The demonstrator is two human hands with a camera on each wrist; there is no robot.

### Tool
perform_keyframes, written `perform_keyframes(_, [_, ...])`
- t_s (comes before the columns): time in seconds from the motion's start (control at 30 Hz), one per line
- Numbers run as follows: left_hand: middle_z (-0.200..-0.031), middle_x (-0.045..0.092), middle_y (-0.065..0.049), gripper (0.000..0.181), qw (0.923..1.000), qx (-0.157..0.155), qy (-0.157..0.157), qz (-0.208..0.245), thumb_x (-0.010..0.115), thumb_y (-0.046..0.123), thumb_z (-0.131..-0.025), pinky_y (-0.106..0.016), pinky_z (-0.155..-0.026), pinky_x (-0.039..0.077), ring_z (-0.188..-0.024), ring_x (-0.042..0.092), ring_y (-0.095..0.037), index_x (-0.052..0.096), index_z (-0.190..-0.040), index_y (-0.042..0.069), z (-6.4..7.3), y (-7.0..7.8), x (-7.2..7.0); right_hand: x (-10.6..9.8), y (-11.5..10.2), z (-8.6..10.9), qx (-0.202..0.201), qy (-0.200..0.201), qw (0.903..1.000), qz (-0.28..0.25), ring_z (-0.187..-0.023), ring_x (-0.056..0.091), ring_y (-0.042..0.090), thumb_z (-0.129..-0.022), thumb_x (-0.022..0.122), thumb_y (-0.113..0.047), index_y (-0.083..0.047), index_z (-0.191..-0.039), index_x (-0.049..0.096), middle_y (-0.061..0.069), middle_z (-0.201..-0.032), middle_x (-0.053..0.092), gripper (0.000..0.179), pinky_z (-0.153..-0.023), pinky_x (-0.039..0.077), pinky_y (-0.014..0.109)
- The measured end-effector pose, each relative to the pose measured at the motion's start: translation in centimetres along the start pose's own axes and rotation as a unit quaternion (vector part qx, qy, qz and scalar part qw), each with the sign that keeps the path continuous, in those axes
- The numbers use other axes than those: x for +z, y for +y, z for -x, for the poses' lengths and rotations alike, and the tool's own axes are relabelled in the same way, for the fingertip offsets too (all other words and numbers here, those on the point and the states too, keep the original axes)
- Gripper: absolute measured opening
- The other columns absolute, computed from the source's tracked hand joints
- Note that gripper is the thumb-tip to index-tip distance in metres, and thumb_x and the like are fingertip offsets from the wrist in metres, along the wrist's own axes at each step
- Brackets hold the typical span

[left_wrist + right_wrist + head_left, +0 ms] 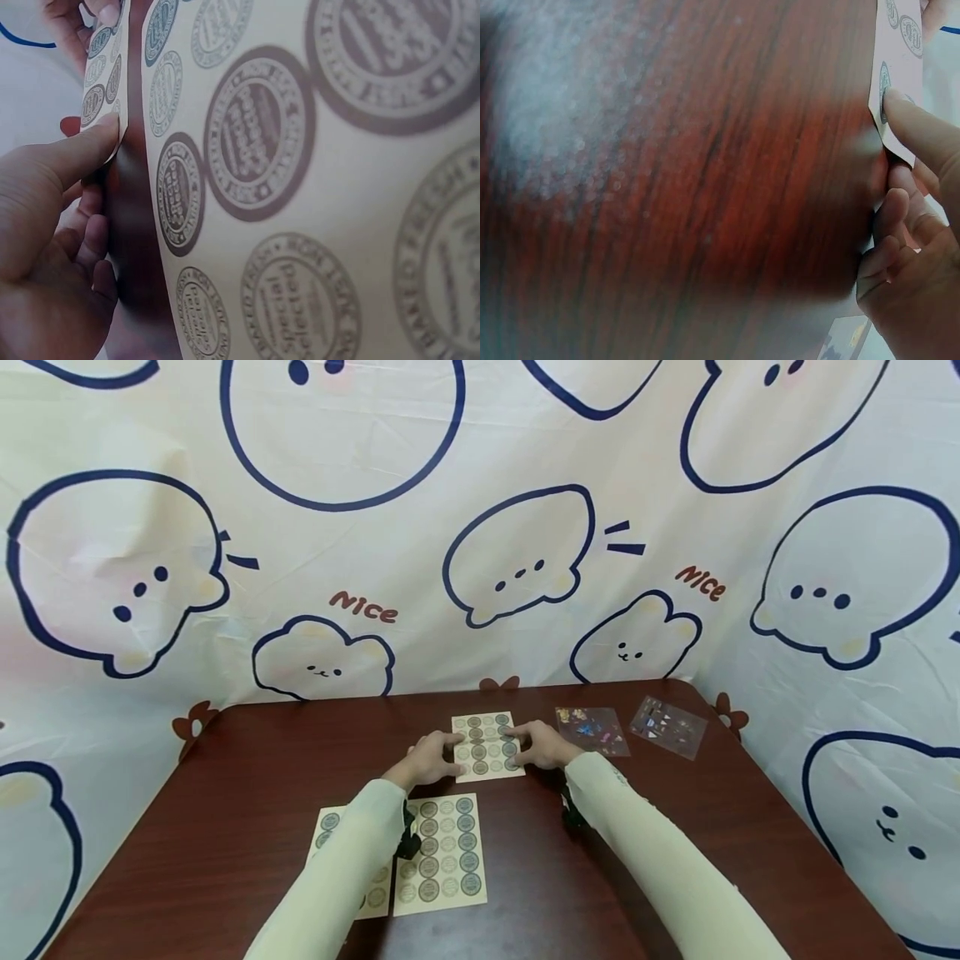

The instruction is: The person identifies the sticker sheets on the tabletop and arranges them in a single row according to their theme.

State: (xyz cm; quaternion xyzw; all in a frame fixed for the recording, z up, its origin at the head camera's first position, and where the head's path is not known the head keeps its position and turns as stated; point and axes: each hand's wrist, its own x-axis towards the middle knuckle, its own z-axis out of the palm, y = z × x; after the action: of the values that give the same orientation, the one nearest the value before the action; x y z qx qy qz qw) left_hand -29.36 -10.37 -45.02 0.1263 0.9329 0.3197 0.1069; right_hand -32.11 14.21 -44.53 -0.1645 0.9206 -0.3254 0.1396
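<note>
Between both hands at the far middle of the table is a cream sheet of round stickers, printed with grey and brown circles. My left hand pinches its left edge, the thumb lying on the printed face in the left wrist view. On the opposite edge my right hand pinches the sheet, thumb on top and the other fingers curled underneath in the right wrist view. Nearer to me lies a larger sticker sheet, its "Special Selected" circles readable up close. Another sticker sheet beside it is partly hidden by the left sleeve.
Two transparent sheets with small colourful stickers, one just beyond the right hand and another farther right, lie near the back edge of the dark brown table. Behind it hangs a white cloth with cartoon outlines.
</note>
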Motion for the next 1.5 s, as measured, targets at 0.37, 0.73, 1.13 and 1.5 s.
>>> perform_keyframes(0.37, [-0.122, 0.067, -0.008, 0.063, 0.9999, 0.013, 0.006, 0.007, 0.077, 0.018, -0.090, -0.053, -0.104, 0.033, -0.124, 0.056, -0.031, 0.052, -0.148, 0.012, -0.2, 0.3, 0.4, -0.2, 0.7, 0.4, -0.002, 0.004, 1.0000, -0.001, -0.080, 0.047, 0.017, -0.090, 0.076, -0.011, -0.007, -0.145, 0.055, 0.008, -0.097, 0.058, 0.059, -0.076, 0.039, 0.030])
perform_keyframes(0.73, [-0.124, 0.066, -0.008, 0.065, 0.9994, 0.001, 0.016, 0.031, 0.079, 0.017, -0.088, -0.055, -0.107, 0.030, -0.120, 0.057, -0.030, 0.054, -0.147, 0.013, 0.3, 0.0, 0.1, 0.0, 0.4, 0.3, -0.008, 0.012, 0.9999, -0.010, -0.088, 0.049, 0.018, -0.088, 0.079, -0.011, -0.009, -0.146, 0.055, 0.006, -0.098, 0.058, 0.063, -0.083, 0.040, 0.032])
perform_keyframes(1.13, [-0.132, 0.056, -0.014, 0.069, 0.9986, 0.004, 0.036, 0.039, 0.081, 0.013, -0.086, -0.046, -0.099, 0.045, -0.115, 0.052, -0.028, 0.052, -0.148, 0.009, 0.8, 0.2, 0.6, 0.3, 0.8, 0.3, -0.021, 0.024, 0.9993, -0.017, -0.089, 0.052, 0.017, -0.088, 0.079, -0.013, -0.009, -0.143, 0.058, 0.005, -0.100, 0.062, 0.059, -0.083, 0.043, 0.032])
perform_keyframes(1.5, [-0.132, 0.055, -0.014, 0.068, 0.9977, 0.009, 0.057, 0.034, 0.082, 0.014, -0.085, -0.042, -0.093, 0.046, -0.110, 0.050, -0.026, 0.053, -0.147, 0.009, 1.3, 0.4, 0.2, 0.5, 0.5, 0.6, -0.027, 0.035, 0.9989, -0.018, -0.095, 0.053, 0.019, -0.089, 0.079, -0.017, -0.011, -0.143, 0.059, 0.008, -0.112, 0.064, 0.058, -0.089, 0.046, 0.035])
